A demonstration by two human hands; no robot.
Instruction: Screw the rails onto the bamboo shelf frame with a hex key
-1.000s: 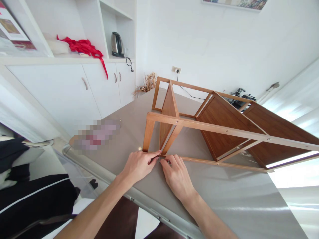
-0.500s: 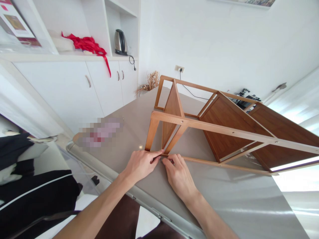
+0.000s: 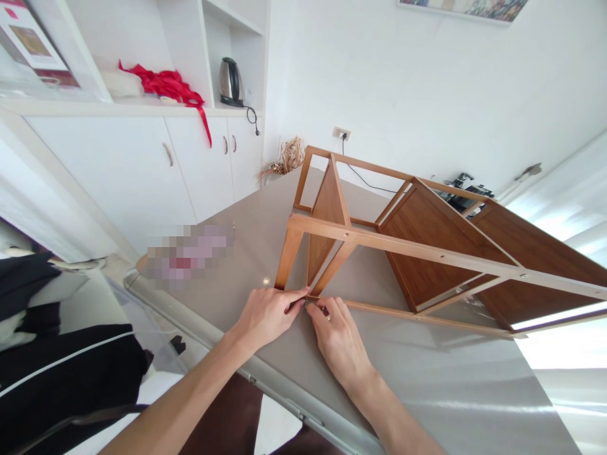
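Note:
A wooden shelf rack [image 3: 393, 243] with brown slatted-looking panels lies on its side across the grey table [image 3: 284, 360]. My left hand [image 3: 268, 316] pinches the lower rail at the rack's near left corner, thumb and forefinger closed around the wood. Just right of it, my right hand [image 3: 339, 332] has its fingers curled together against the same rail. A small metallic bit shows between the two hands' fingertips, too small to name. What my right fingers grip is mostly hidden.
A blurred pinkish item [image 3: 190, 253] lies on the table's left part. Behind stand a white cabinet [image 3: 123, 158] with red ribbon [image 3: 165, 85] and an electric kettle [image 3: 231, 82]. Dried plants [image 3: 287, 157] are past the far edge. Dark clothes [image 3: 71, 385] lie at lower left.
Both hands stay at the same corner; the right hand's fingers have shifted and turned slightly. The rack has not visibly moved apart from a small camera shift.

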